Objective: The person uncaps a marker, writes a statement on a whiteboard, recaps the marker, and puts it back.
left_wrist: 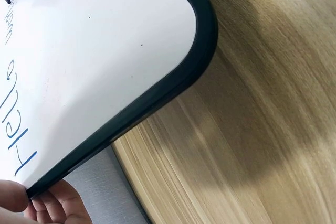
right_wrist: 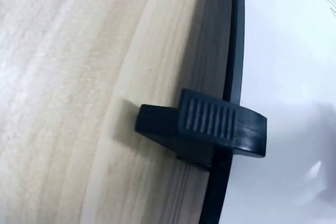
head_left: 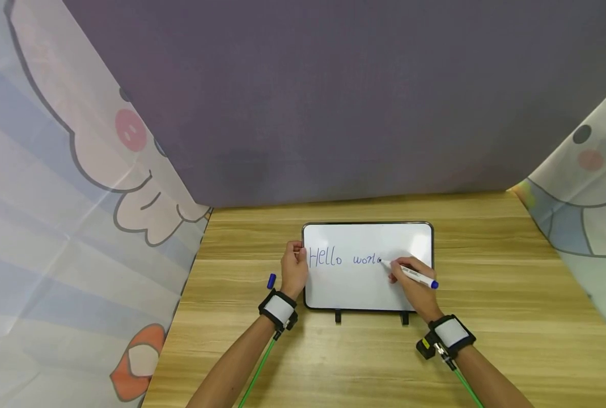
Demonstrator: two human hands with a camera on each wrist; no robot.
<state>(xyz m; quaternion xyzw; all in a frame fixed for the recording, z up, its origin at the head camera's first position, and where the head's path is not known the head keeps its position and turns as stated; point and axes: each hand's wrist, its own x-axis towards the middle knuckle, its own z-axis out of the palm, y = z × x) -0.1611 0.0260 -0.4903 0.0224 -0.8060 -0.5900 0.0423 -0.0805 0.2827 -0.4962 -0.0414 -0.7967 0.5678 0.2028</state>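
A wooden table (head_left: 486, 272) is under the whiteboard (head_left: 354, 292). The left hand (head_left: 293, 272) pinches the whiteboard's left edge. Over the whiteboard's right half, the right hand (head_left: 419, 297) pinches a white marker (head_left: 410, 273), its tip at the end of the blue writing (head_left: 360, 261). A blue cap (head_left: 271, 281) lies left of the whiteboard.

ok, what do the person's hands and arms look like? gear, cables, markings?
Left hand and right hand: no gloves, no sleeves in view. Left wrist: black band with pale rectangular panel, green cable. Right wrist: matching band, panel and green cable, plus a black module with a yellow mark.
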